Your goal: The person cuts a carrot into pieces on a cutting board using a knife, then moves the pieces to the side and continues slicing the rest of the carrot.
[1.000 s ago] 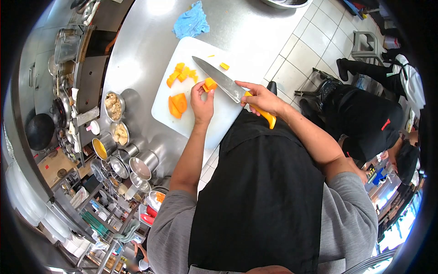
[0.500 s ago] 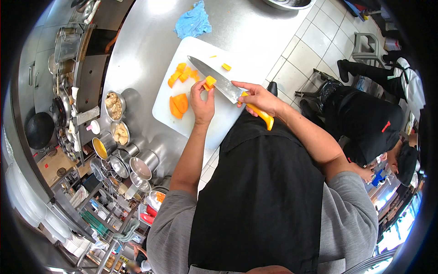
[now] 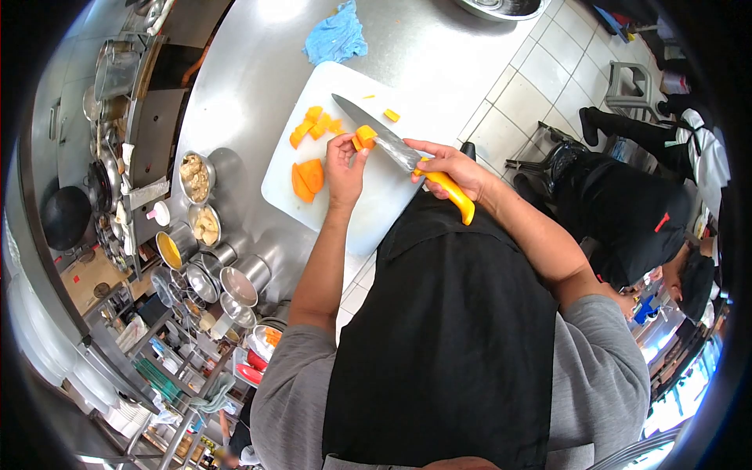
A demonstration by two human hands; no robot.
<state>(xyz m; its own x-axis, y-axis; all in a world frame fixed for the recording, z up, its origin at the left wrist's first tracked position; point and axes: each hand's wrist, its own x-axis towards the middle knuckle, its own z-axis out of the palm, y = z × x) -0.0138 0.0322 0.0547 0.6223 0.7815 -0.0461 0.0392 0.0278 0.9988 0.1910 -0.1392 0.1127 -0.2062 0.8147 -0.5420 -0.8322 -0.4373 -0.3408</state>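
My right hand (image 3: 450, 168) grips a chef's knife (image 3: 379, 135) by its yellow handle, with the index finger stretched along the blade. The blade points up and left over a white cutting board (image 3: 294, 176). Close to the blade, my left hand (image 3: 345, 166) pinches an orange vegetable chunk (image 3: 366, 135) between thumb and fingers. Several smaller orange pieces (image 3: 312, 125) lie in a group left of the knife. Nearer me rest larger orange slices (image 3: 308, 180). One small piece (image 3: 391, 115) sits beyond the blade, on the right.
A crumpled blue cloth (image 3: 334, 35) lies on the steel table (image 3: 235, 86) above the board. Bowls of pale food (image 3: 205, 225) and several pots (image 3: 249, 278) stand at the left. A metal bowl (image 3: 501, 6) is at the far edge. Another person in black (image 3: 627, 211) bends down at the right.
The knife and both hands have shifted very slightly. The chunk in my left hand has turned a little beside the blade. The other pieces on the board stay in place.
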